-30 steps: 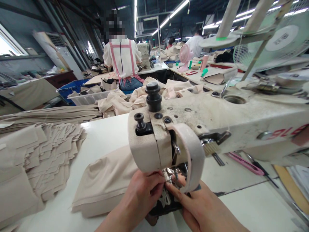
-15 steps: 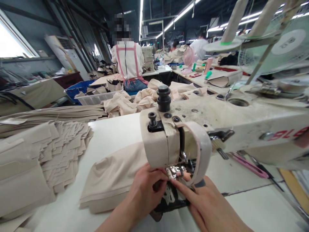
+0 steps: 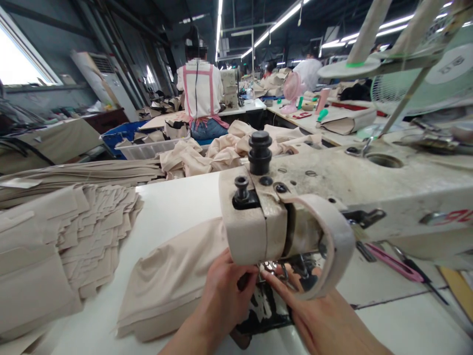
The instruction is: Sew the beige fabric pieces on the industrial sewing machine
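Observation:
A beige fabric piece (image 3: pixel 170 281), with a seam along its near side, lies on the white table left of the sewing machine head (image 3: pixel 244 231). My left hand (image 3: pixel 227 291) rests against the fabric, thumb and forefinger pinched on its edge beside the presser foot (image 3: pixel 269 267). From the other side my right hand (image 3: pixel 314 310) reaches in, forefinger stretched out toward the same spot and close to the left fingertips. The pale curved guard (image 3: pixel 338 246) covers part of its other fingers. The needle and the fabric edge at the foot are mostly hidden.
Stacked beige cut pieces (image 3: pixel 92 236) lie at the left. Crumpled beige fabric (image 3: pixel 199 153) and a grey bin (image 3: pixel 148 150) are beyond the table. Pink-handled tweezers (image 3: pixel 395 261) lie right of the machine. A person (image 3: pixel 201 93) sits ahead, facing away.
The view has shifted, so the machine appears further right and larger. The fabric's near end sits slightly lower and further left. Both hands keep nearly the same pose at the presser foot.

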Available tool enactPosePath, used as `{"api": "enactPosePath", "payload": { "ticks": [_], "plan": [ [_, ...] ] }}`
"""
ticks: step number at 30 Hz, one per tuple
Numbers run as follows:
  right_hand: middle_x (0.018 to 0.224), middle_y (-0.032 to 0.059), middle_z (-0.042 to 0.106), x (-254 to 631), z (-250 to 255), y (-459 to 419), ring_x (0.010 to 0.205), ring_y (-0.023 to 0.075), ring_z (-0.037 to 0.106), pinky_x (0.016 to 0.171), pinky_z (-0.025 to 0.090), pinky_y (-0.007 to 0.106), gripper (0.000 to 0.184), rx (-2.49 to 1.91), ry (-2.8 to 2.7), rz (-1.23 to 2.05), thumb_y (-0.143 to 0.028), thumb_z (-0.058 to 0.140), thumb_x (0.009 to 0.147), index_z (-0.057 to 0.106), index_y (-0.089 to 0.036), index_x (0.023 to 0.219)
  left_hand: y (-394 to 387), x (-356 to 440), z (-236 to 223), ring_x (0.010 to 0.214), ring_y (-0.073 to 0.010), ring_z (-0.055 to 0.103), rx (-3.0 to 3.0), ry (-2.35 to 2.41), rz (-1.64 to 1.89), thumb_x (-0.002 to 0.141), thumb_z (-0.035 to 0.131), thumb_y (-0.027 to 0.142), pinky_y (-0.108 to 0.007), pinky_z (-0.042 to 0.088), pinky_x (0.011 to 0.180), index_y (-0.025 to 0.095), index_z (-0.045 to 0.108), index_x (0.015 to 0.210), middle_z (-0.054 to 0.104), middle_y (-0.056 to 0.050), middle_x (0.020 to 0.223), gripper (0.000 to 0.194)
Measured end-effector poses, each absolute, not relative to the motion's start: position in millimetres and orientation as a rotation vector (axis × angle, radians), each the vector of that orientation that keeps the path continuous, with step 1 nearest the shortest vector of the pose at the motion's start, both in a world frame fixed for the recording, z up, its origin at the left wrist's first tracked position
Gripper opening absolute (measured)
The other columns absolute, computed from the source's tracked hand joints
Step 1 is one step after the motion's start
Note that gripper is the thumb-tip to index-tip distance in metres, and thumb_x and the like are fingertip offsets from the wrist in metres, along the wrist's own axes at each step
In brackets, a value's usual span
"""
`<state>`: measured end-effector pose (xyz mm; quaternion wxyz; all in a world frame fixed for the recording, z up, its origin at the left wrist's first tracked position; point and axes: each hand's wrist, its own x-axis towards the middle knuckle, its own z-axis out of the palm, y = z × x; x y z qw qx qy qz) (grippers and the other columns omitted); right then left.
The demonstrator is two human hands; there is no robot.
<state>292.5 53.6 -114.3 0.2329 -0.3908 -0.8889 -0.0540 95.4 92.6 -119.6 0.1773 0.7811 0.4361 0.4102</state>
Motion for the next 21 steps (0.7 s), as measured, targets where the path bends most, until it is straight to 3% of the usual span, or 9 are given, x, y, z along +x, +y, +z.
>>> {"api": "enactPosePath", "payload": {
  "ticks": [3,6,14,21],
  "plan": [
    [0.116,0.0170,0.061,293,-114,49,0.104,0.0304,0.059,0.077,0.056,0.042,0.037,-1.111,-2.339,-0.011,-0.004,0.036,0.083,0.060,-0.016,0.108,97,96,-117,0.069,-0.0172,0.061,2.238,1.267,1.191,0.079,0.054,0.010,-0.026,0.046,0.063,0.018,0.064,0.066,0.065,-0.003,0.070,0.018],
    [0.111,0.0167,0.062,293,-112,46,0.099,0.0298,0.059,0.075,0.056,0.041,0.027,-1.123,-2.266,0.087,-0.003,0.037,0.082,0.059,-0.018,0.086,100,95,-115,0.071,-0.0181,0.061,2.264,1.263,1.176,0.079,0.054,0.010,-0.026,0.048,0.064,0.018,0.065,0.068,0.065,-0.004,0.074,0.017],
    [0.113,0.0173,0.058,295,-120,46,0.102,0.0296,0.056,0.079,0.054,0.041,0.041,-1.115,-2.280,0.034,-0.003,0.037,0.084,0.058,-0.014,0.118,109,89,-113,0.077,-0.0177,0.065,2.319,1.238,1.108,0.079,0.056,0.014,-0.025,0.053,0.071,0.020,0.067,0.079,0.069,-0.003,0.083,0.012],
    [0.116,0.0171,0.057,293,-115,46,0.105,0.0314,0.054,0.082,0.053,0.045,0.040,-1.122,-2.258,0.107,-0.001,0.039,0.083,0.060,-0.014,0.114,110,87,-115,0.078,-0.0184,0.067,2.325,1.234,1.108,0.082,0.055,0.017,-0.026,0.056,0.073,0.019,0.067,0.085,0.070,-0.004,0.085,0.013]
  ]
}}
